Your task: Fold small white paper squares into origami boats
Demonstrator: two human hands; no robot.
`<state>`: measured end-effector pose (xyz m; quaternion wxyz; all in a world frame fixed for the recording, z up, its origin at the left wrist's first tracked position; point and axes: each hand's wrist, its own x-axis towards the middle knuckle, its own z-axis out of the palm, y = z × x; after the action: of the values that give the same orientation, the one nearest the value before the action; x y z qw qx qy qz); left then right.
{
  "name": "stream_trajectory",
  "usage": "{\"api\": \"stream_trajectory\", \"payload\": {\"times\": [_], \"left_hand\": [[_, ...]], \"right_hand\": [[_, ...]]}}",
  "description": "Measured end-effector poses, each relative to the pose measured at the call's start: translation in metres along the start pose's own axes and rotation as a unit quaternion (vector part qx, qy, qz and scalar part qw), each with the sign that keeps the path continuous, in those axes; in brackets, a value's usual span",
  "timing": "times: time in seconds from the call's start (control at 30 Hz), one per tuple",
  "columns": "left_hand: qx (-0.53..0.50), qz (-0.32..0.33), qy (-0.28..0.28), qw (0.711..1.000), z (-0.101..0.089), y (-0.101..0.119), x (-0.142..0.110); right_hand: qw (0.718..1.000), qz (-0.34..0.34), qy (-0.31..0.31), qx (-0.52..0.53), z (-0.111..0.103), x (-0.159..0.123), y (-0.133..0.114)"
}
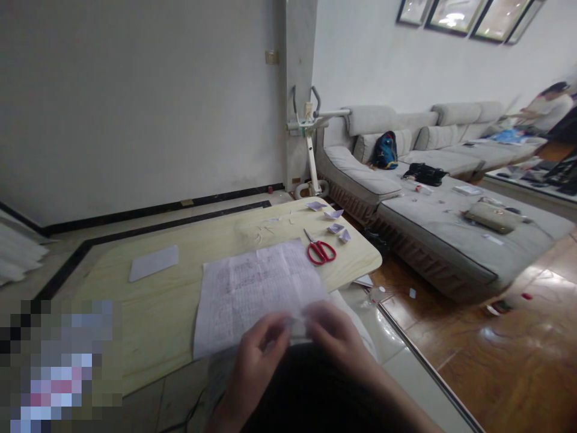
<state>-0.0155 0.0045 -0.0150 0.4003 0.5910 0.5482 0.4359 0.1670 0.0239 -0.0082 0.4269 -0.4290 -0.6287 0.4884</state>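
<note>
Close to my body, over the table's near edge, my left hand and my right hand face each other. Their curled fingers pinch a small whitish piece of paper between them, blurred by motion. Just beyond lies a large creased sheet of paper with faint print, its near edge hanging over the table edge. Red-handled scissors rest at the sheet's far right corner, blades pointing away. Past them stand several small folded paper boats. Thin paper scraps lie behind the sheet.
A pale rectangular card lies on the left of the wooden table. Further right are a grey sofa with bags on it and white exercise equipment. A person sits at the far right. The lower left corner is pixelated.
</note>
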Motion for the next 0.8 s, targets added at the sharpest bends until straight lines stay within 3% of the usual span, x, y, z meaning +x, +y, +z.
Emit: {"api": "stream_trajectory", "payload": {"times": [0.27, 0.53, 0.8], "left_hand": [[0.082, 0.070, 0.022, 0.994, 0.000, -0.004, 0.001], [0.085, 0.039, 0.016, 0.996, -0.004, -0.001, 0.003], [0.036, 0.019, -0.034, 0.999, -0.006, -0.004, 0.001]], "right_hand": [[0.998, 0.053, -0.017, -0.014, -0.002, 0.003, 0.000], [0.990, -0.035, -0.004, -0.137, -0.001, -0.001, 0.004], [0.986, -0.085, 0.040, -0.137, -0.002, -0.003, 0.013]]}}
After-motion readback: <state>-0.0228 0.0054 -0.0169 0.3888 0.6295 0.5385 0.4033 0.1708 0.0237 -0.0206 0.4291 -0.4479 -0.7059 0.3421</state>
